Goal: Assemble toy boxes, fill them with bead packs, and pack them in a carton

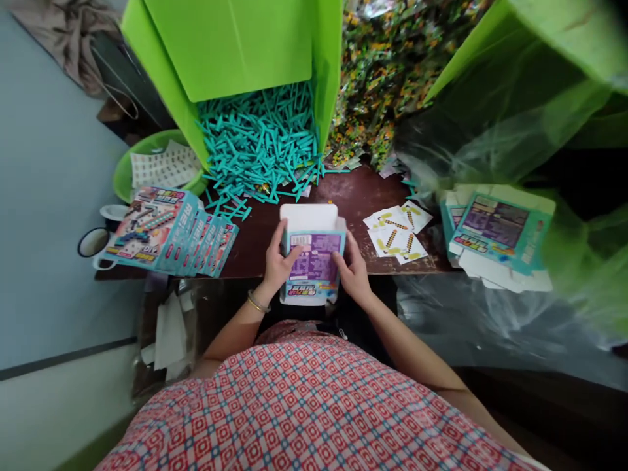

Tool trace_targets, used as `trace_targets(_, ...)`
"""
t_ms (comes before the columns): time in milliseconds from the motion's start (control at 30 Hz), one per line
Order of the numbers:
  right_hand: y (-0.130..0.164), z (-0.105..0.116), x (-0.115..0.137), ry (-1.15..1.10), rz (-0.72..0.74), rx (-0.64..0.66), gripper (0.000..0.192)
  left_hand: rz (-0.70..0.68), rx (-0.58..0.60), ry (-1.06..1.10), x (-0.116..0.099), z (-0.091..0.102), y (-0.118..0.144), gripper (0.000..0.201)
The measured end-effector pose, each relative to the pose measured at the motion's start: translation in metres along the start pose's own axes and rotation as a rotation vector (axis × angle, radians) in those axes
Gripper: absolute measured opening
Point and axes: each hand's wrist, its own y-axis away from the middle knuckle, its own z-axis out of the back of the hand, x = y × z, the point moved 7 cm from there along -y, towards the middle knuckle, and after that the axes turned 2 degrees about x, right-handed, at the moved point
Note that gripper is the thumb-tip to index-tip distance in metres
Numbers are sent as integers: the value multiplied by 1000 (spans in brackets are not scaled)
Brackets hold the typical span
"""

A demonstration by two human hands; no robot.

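Note:
I hold a small teal and purple printed carton (314, 265) over the near edge of the dark brown table (353, 193). Its white top flap stands open, pointing away from me. My left hand (277, 265) grips the carton's left side and wears a thin bracelet at the wrist. My right hand (350, 271) grips the right side, thumb on the printed face. A heap of teal plastic sticks (260, 144) spills from a green box (230, 46) just beyond the carton.
Several finished cartons (167, 232) lean in a row at the left. Small printed sheets (397, 232) lie to the right, flat unfolded cartons (495, 235) further right. A green basin (157, 163) holds paper sheets. Clear plastic bags crowd the right side.

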Motion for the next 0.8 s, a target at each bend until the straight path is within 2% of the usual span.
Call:
trace_targets(100, 5, -7, -4, -13, 20, -39, 50, 22, 90, -65, 2, 11, 19, 61)
trace_targets(200, 10, -22, -7, -18, -49, 64, 43, 110, 1, -58, 6, 24, 37, 39)
trace_targets(300, 9, -32, 2, 62, -21, 239, 47, 195, -95, -23, 5, 33, 45, 36)
trace_targets(400, -4, -40, 13, 116, 55, 512, 54, 328, -189, 202, 8, 38, 43, 21)
trace_targets(433, -11, -42, 16, 107, 74, 582, 55, 385, -201, 311, 11, 38, 41, 31)
trace_targets(500, -34, -43, 20, 101, 124, 614, 51, 493, -150, 505, 17, 31, 36, 52)
trace_targets(600, -66, -51, 22, 229, 189, 581, 40, 629, -6, 623, 25, 21, 31, 54)
trace_targets(700, -63, -73, 28, 305, 268, 692, 35, 726, -7, 638, 36, 25, 33, 57)
trace_targets(767, -51, -79, 33, 218, 270, 696, 39, 718, -11, 638, 38, 29, 35, 62)
trace_targets(800, -45, -80, 33, 148, 221, 686, 41, 696, -2, 632, 37, 30, 36, 64)
